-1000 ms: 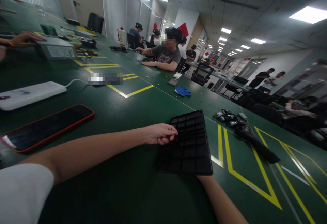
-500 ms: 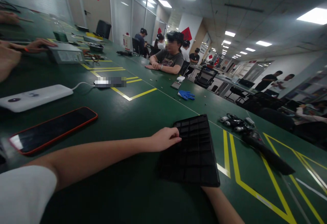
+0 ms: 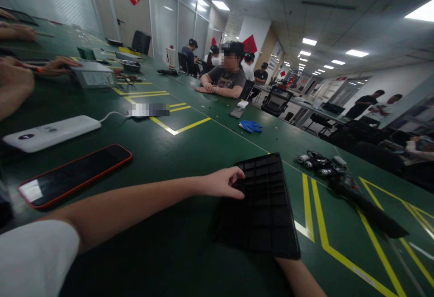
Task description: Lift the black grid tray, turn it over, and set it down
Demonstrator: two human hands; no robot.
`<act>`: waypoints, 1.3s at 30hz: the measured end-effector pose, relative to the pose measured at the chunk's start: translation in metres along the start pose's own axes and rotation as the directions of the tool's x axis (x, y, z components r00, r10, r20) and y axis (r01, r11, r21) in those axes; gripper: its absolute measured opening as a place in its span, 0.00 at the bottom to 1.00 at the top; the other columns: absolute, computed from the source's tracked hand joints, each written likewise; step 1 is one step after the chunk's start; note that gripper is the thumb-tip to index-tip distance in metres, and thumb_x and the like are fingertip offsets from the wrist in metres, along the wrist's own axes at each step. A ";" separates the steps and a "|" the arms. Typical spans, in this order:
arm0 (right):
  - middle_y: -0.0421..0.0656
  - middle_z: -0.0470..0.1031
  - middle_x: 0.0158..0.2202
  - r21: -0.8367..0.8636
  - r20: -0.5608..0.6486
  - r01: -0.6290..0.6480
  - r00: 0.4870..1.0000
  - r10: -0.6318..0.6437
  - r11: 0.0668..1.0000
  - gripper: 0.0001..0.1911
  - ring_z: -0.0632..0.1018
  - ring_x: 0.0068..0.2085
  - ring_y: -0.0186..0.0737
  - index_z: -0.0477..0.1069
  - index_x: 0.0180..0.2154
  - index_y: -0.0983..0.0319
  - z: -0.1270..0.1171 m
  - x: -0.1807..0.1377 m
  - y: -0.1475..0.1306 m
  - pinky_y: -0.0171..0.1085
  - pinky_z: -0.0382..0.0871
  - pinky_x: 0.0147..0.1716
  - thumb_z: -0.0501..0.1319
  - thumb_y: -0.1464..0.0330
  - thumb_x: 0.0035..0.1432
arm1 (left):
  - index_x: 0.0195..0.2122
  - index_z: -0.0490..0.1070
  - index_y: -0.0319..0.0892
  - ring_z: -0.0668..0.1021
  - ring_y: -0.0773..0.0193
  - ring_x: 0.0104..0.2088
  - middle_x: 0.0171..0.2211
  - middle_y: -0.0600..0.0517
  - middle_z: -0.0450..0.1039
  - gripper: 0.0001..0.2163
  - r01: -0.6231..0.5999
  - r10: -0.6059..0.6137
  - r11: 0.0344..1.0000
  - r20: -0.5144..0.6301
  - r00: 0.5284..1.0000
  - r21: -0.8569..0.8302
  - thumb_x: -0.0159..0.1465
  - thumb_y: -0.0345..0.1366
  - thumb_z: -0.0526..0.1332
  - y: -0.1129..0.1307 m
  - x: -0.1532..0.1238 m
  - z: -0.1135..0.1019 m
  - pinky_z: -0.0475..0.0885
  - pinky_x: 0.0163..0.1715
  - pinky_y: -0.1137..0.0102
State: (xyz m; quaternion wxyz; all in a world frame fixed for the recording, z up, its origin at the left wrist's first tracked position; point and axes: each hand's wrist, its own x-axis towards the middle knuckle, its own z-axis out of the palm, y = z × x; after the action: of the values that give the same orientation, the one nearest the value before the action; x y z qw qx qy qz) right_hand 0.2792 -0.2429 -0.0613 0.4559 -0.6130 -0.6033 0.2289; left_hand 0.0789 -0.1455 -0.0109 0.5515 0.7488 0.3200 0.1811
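Note:
A black tray (image 3: 267, 211) divided into many small compartments is tilted up above the green table. My left hand (image 3: 225, 182) reaches to its left edge, thumb and index finger apart over the compartments. Something dark shows between those fingertips; I cannot make out whether it is a loose piece or part of the tray. My right hand is behind the tray and holds it up from the lower right; only the wrist and forearm (image 3: 298, 275) show, and its fingers are hidden.
A phone with an orange-red edge (image 3: 77, 175) and a white power bank (image 3: 54, 132) with a cable lie left. Beyond the tray are a blue glove (image 3: 251, 126) and dark cabled gear (image 3: 352, 188). Another person's hands touch a grey box (image 3: 93, 74); a person sits across.
The thumb and index finger of my left hand have spread from a near pinch. The view has shifted slightly, and the tray sits a little lower and further right in it.

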 end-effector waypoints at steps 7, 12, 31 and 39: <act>0.46 0.66 0.50 -0.118 0.015 0.073 0.997 -0.071 0.990 0.15 0.71 0.46 0.42 0.66 0.47 0.61 0.004 0.001 0.003 0.46 0.67 0.45 0.54 0.62 0.60 | 0.42 0.68 0.40 0.67 0.65 0.31 0.32 0.52 0.64 0.21 -0.272 0.312 0.829 0.001 0.950 0.488 0.52 0.48 0.63 -0.007 0.001 0.002 0.61 0.29 0.72; 0.46 0.69 0.45 -0.244 0.073 0.147 0.988 -0.132 0.959 0.17 0.68 0.48 0.48 0.68 0.47 0.58 -0.014 0.013 0.002 0.51 0.61 0.48 0.58 0.63 0.54 | 0.37 0.70 0.40 0.71 0.61 0.35 0.34 0.50 0.69 0.20 -0.177 0.347 0.740 -0.142 0.927 0.649 0.50 0.50 0.63 -0.009 0.009 -0.027 0.63 0.34 0.70; 0.56 0.65 0.49 -0.865 -0.057 0.063 0.974 -0.221 0.497 0.26 0.63 0.52 0.56 0.63 0.52 0.70 -0.070 0.031 0.047 0.51 0.58 0.52 0.50 0.59 0.57 | 0.50 0.66 0.34 0.73 0.58 0.43 0.43 0.42 0.71 0.17 0.336 0.359 0.518 -0.556 0.749 0.787 0.64 0.30 0.44 -0.018 0.013 -0.079 0.68 0.43 0.66; 0.48 0.61 0.56 -0.631 0.401 0.427 0.894 -0.200 0.648 0.21 0.60 0.58 0.48 0.59 0.56 0.60 0.003 -0.007 -0.011 0.52 0.54 0.58 0.46 0.66 0.62 | 0.51 0.66 0.33 0.66 0.58 0.55 0.54 0.43 0.66 0.21 -0.342 0.390 0.492 0.148 0.909 0.801 0.55 0.21 0.51 -0.028 0.014 0.012 0.61 0.54 0.64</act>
State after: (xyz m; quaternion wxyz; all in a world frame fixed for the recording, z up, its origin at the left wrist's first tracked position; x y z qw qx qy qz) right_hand 0.2696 -0.2501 -0.0558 0.1243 -0.5829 -0.8028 -0.0136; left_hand 0.0889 -0.1389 -0.0418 0.0867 0.9616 0.2150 0.1468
